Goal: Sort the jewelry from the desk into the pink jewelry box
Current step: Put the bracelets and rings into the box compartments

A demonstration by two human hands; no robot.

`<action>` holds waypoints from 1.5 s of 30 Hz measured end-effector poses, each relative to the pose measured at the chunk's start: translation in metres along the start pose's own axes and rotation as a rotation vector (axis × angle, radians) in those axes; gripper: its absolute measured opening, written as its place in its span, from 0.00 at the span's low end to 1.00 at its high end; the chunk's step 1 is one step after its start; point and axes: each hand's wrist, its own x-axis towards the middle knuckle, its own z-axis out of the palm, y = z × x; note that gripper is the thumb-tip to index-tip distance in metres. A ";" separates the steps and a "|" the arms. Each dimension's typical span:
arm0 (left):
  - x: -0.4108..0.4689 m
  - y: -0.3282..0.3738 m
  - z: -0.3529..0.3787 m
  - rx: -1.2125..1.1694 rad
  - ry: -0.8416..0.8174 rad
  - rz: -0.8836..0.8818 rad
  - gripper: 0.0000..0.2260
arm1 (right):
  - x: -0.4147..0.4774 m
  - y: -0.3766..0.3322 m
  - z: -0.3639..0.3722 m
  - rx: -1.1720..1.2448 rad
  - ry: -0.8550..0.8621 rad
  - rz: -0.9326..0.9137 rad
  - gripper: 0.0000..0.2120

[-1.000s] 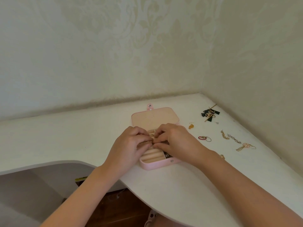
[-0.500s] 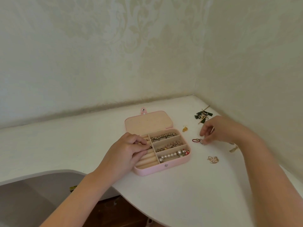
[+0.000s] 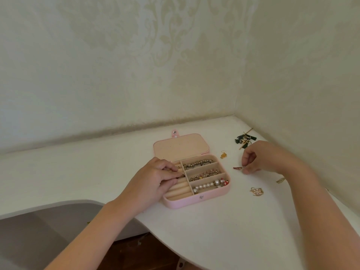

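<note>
Head view: nearest, the left hand (image 3: 153, 178) had stayed on the open pink jewelry box (image 3: 187, 203), fingers curled at the ring rolls and apparently pinching a small gold piece (image 3: 182, 175). The right hand (image 3: 261, 158) had left the box a second earlier and gone out over the worktop (image 3: 224, 240), thumb and finger nipping a red hoop (image 3: 237, 168), likely the next piece in. A gold cluster (image 3: 256, 191), gold earring (image 3: 223, 154) and green tassels (image 3: 245, 139) still waited.

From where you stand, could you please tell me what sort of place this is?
Likely a home bedroom or dressing corner: a white corner desk, cream damask wallpaper, and an open pink jewelry box with loose earrings beside it.
</note>
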 end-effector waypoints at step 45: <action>0.030 0.005 -0.009 0.179 -0.178 0.212 0.12 | 0.000 -0.072 0.082 0.240 0.108 -0.540 0.13</action>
